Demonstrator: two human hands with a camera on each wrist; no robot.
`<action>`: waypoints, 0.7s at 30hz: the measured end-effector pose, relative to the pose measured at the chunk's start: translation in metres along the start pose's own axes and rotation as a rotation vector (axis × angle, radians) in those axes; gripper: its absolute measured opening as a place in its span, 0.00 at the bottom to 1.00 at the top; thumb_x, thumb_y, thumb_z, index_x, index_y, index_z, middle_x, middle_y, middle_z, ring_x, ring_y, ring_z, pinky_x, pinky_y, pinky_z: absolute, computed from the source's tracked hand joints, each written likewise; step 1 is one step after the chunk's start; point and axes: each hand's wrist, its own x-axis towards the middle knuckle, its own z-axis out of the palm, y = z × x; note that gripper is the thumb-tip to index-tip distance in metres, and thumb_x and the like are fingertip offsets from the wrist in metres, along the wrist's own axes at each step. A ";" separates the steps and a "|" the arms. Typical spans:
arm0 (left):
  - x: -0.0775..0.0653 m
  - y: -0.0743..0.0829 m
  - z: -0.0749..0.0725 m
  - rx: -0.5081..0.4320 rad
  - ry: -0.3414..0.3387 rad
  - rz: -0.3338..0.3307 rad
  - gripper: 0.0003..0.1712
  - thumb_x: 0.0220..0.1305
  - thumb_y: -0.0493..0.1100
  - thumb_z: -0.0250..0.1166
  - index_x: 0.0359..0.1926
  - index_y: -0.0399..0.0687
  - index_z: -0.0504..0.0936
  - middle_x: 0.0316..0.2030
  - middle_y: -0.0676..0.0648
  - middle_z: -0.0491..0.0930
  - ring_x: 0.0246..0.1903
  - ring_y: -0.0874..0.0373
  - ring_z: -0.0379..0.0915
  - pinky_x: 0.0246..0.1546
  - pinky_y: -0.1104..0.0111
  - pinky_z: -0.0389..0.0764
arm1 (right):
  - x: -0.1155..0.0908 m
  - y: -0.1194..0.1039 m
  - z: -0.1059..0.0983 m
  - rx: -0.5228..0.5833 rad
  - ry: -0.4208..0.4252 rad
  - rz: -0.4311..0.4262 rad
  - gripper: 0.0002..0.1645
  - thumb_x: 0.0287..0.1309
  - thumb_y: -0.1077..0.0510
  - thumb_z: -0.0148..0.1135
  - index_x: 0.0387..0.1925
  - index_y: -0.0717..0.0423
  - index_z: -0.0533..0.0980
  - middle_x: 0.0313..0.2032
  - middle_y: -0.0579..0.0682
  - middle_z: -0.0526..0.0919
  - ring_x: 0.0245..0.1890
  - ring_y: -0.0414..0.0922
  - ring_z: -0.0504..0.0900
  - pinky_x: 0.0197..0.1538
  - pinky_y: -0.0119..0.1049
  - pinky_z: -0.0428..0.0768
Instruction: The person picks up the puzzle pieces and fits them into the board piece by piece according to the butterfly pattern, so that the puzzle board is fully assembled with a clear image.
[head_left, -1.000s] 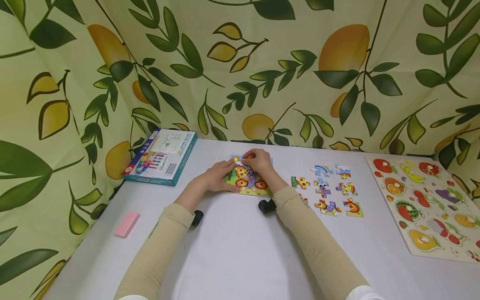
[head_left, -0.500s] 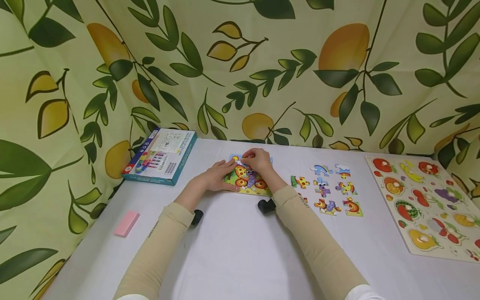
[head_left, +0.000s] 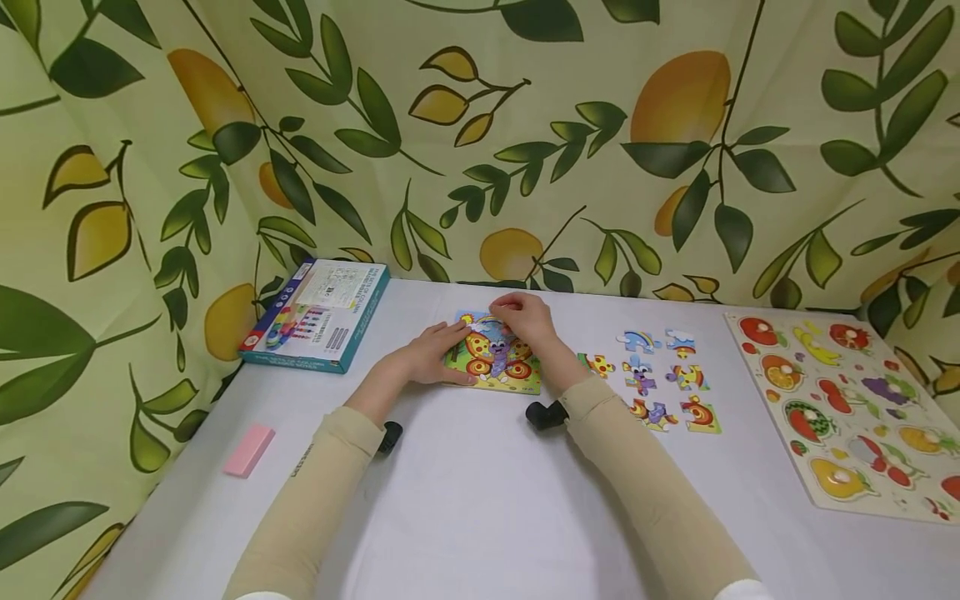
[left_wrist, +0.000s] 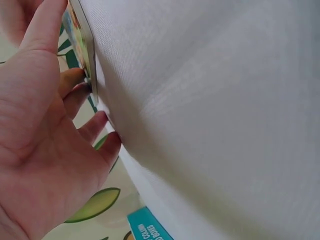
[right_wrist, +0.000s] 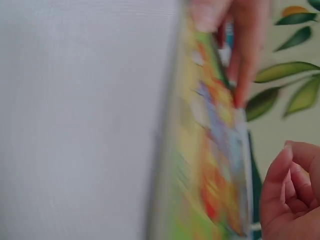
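Observation:
A jigsaw puzzle [head_left: 495, 357] with a butterfly picture lies flat on the white table. My left hand [head_left: 433, 354] rests against its left side, thumb along the near edge and fingers spread toward the far corner. In the left wrist view, the left fingertips [left_wrist: 82, 75] touch the puzzle's edge and the table. My right hand [head_left: 525, 319] hovers at the far right part of the puzzle, fingers curled and thumb meeting the index finger. The right wrist view shows the right hand [right_wrist: 295, 190] apart from the puzzle [right_wrist: 215, 150], with nothing visible between the fingertips.
Loose puzzle pieces [head_left: 640, 375], several in rows, lie to the right, partly behind my right sleeve. A wooden fruit board [head_left: 847, 417] is at the far right. A boxed set [head_left: 315, 317] stands back left, with a pink block [head_left: 249, 450] nearer. A patterned cloth [head_left: 450, 167] hangs behind.
My right hand has shifted right and slightly away from the puzzle's middle, uncovering more of the picture. The right sleeve now hides more loose pieces. My left hand stays in place.

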 end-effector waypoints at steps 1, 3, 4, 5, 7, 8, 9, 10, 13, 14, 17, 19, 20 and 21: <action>0.000 0.000 0.000 0.001 0.005 0.001 0.54 0.57 0.63 0.69 0.76 0.51 0.53 0.76 0.50 0.45 0.75 0.45 0.34 0.70 0.47 0.47 | -0.002 -0.002 -0.007 0.035 -0.007 0.007 0.15 0.65 0.51 0.62 0.47 0.58 0.80 0.36 0.54 0.80 0.27 0.43 0.77 0.33 0.31 0.79; 0.000 0.000 0.000 0.001 0.009 0.000 0.54 0.57 0.63 0.69 0.76 0.51 0.53 0.76 0.50 0.45 0.75 0.45 0.34 0.70 0.47 0.46 | -0.005 -0.003 -0.024 0.051 -0.014 0.000 0.16 0.67 0.51 0.60 0.49 0.57 0.79 0.40 0.55 0.80 0.32 0.46 0.77 0.38 0.36 0.80; -0.001 0.000 0.000 0.000 0.010 -0.002 0.54 0.56 0.63 0.69 0.76 0.51 0.53 0.76 0.50 0.45 0.75 0.45 0.34 0.70 0.47 0.46 | -0.007 -0.004 -0.034 0.043 -0.022 -0.009 0.17 0.67 0.50 0.60 0.50 0.57 0.79 0.42 0.55 0.80 0.35 0.48 0.76 0.41 0.38 0.81; -0.001 0.001 0.000 -0.001 0.010 -0.004 0.54 0.56 0.63 0.69 0.76 0.51 0.53 0.76 0.49 0.46 0.75 0.45 0.34 0.70 0.47 0.46 | -0.009 -0.003 -0.045 0.028 -0.026 -0.017 0.18 0.68 0.50 0.59 0.51 0.57 0.78 0.45 0.54 0.79 0.39 0.50 0.76 0.44 0.42 0.81; -0.002 0.002 0.000 -0.001 0.011 -0.007 0.54 0.56 0.63 0.69 0.76 0.51 0.54 0.76 0.49 0.46 0.75 0.45 0.34 0.70 0.47 0.46 | -0.014 0.000 -0.068 -0.019 -0.042 -0.040 0.19 0.69 0.50 0.58 0.53 0.57 0.77 0.49 0.56 0.79 0.45 0.52 0.75 0.49 0.47 0.79; -0.002 0.002 0.000 -0.003 0.009 -0.008 0.54 0.56 0.63 0.69 0.76 0.51 0.53 0.76 0.49 0.46 0.75 0.45 0.34 0.70 0.47 0.46 | -0.016 0.003 -0.080 -0.051 -0.047 -0.050 0.19 0.69 0.50 0.57 0.54 0.58 0.77 0.51 0.57 0.78 0.48 0.53 0.74 0.51 0.49 0.79; -0.002 0.003 -0.001 -0.003 0.008 -0.008 0.55 0.56 0.63 0.69 0.76 0.51 0.53 0.76 0.49 0.46 0.75 0.45 0.34 0.70 0.47 0.46 | -0.019 0.006 -0.093 -0.081 -0.057 -0.060 0.20 0.69 0.51 0.57 0.55 0.58 0.77 0.52 0.57 0.78 0.50 0.54 0.74 0.52 0.50 0.78; -0.002 0.003 -0.001 -0.003 0.008 -0.008 0.55 0.56 0.63 0.69 0.76 0.51 0.53 0.76 0.49 0.46 0.75 0.45 0.34 0.70 0.47 0.46 | -0.022 0.010 -0.106 -0.116 -0.063 -0.068 0.21 0.70 0.51 0.56 0.56 0.59 0.76 0.53 0.58 0.78 0.51 0.54 0.74 0.53 0.50 0.77; -0.003 0.003 -0.001 0.000 0.008 -0.007 0.55 0.56 0.63 0.69 0.76 0.50 0.54 0.76 0.48 0.46 0.75 0.44 0.34 0.70 0.47 0.46 | -0.030 0.025 -0.140 -0.252 -0.069 -0.078 0.21 0.70 0.51 0.56 0.56 0.60 0.76 0.53 0.60 0.78 0.50 0.55 0.73 0.51 0.49 0.75; -0.003 0.003 -0.001 0.001 0.009 -0.007 0.55 0.56 0.63 0.69 0.76 0.50 0.54 0.76 0.48 0.46 0.75 0.44 0.34 0.70 0.47 0.46 | -0.033 0.030 -0.150 -0.300 -0.068 -0.076 0.21 0.69 0.51 0.56 0.56 0.61 0.76 0.53 0.60 0.78 0.49 0.55 0.73 0.49 0.48 0.74; -0.002 0.002 -0.001 0.001 0.013 -0.006 0.55 0.55 0.64 0.69 0.76 0.50 0.54 0.76 0.49 0.46 0.75 0.44 0.35 0.70 0.46 0.46 | -0.042 0.047 -0.176 -0.423 -0.066 -0.052 0.22 0.68 0.50 0.57 0.56 0.61 0.76 0.53 0.61 0.77 0.46 0.55 0.72 0.45 0.44 0.71; -0.002 0.002 0.000 0.006 0.015 -0.003 0.55 0.55 0.64 0.69 0.76 0.50 0.54 0.76 0.49 0.46 0.75 0.44 0.35 0.70 0.46 0.47 | -0.047 0.057 -0.188 -0.456 -0.074 -0.013 0.24 0.68 0.50 0.58 0.58 0.61 0.75 0.53 0.61 0.76 0.46 0.55 0.71 0.44 0.43 0.71; -0.001 0.002 0.000 0.006 0.014 -0.003 0.55 0.55 0.64 0.69 0.76 0.51 0.54 0.76 0.49 0.46 0.75 0.45 0.35 0.70 0.46 0.47 | -0.049 0.062 -0.192 -0.465 -0.080 0.003 0.25 0.67 0.50 0.59 0.58 0.61 0.74 0.54 0.62 0.75 0.46 0.55 0.70 0.43 0.43 0.71; -0.001 0.002 0.000 0.008 0.014 0.000 0.55 0.55 0.64 0.69 0.76 0.51 0.54 0.76 0.49 0.46 0.75 0.45 0.35 0.70 0.46 0.47 | -0.051 0.066 -0.196 -0.473 -0.086 0.020 0.26 0.66 0.50 0.59 0.59 0.62 0.74 0.54 0.62 0.74 0.47 0.56 0.70 0.44 0.43 0.71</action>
